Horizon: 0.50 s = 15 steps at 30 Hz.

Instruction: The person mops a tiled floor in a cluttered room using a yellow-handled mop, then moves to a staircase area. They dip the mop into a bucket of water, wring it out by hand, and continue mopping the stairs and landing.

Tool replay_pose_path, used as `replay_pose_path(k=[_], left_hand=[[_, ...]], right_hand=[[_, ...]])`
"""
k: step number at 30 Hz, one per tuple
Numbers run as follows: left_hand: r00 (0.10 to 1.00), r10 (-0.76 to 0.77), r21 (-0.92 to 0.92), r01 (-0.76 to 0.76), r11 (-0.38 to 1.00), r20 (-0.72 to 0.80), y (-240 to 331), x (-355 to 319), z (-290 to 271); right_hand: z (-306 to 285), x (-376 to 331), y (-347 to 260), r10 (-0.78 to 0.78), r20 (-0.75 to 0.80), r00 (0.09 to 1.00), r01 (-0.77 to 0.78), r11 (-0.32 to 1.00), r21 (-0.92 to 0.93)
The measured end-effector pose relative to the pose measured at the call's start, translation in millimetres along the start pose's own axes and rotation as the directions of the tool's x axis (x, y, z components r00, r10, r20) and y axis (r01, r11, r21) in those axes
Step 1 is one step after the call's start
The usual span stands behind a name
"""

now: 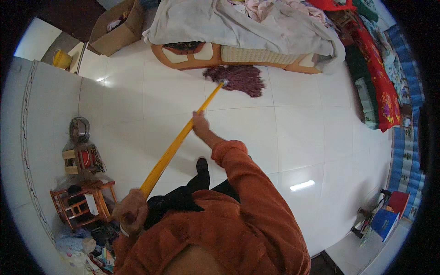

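Observation:
A mop (169, 153) with a yellow handle slants across the middle of the head view. Its dark maroon head (245, 81) lies spread on the white tiled floor, close against the front of a sofa (256, 56). Around the handle's top end, at lower left, my left hand (131, 211) is closed. My right hand (200, 123) grips the handle further down, nearer the mop head, with the arm stretched forward in an orange-brown sleeve.
A pale cloth (197, 23) drapes over the sofa. Far left stands a cardboard box (118, 27). Along the left wall are a wooden chair (85, 204) and a round metal container (79, 130). A bed with a red cover (382, 96) lines the right; a blue box (385, 223) sits lower right.

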<state>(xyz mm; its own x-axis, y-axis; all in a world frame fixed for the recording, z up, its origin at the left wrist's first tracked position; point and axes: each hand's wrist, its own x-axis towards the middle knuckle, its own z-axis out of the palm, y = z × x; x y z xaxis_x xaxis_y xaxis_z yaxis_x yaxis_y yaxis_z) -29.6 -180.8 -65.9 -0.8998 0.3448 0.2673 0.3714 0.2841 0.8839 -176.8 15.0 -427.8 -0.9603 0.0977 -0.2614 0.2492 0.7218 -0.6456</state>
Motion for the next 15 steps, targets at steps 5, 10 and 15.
replay_pose_path(k=[5, 10, 15], left_hand=[[0.948, -0.099, 0.4, 0.221, 0.889, -0.304, 24.9, -75.8, -62.3], [0.95, 0.009, 0.218, 0.062, 0.974, -0.312, 39.5, -113.5, -102.9], [0.875, 0.346, 0.354, -0.222, 0.909, -0.339, 77.1, -63.0, -102.0]], right_hand=[[53.5, -50.1, -88.3, -0.261, 0.021, 0.965, 0.261, 0.965, 0.02], [74.5, -76.9, -142.5, -0.665, 0.256, 0.702, 0.696, 0.716, -0.049], [35.1, -103.0, -145.0, -0.722, 0.422, 0.548, 0.701, 0.672, 0.24]])
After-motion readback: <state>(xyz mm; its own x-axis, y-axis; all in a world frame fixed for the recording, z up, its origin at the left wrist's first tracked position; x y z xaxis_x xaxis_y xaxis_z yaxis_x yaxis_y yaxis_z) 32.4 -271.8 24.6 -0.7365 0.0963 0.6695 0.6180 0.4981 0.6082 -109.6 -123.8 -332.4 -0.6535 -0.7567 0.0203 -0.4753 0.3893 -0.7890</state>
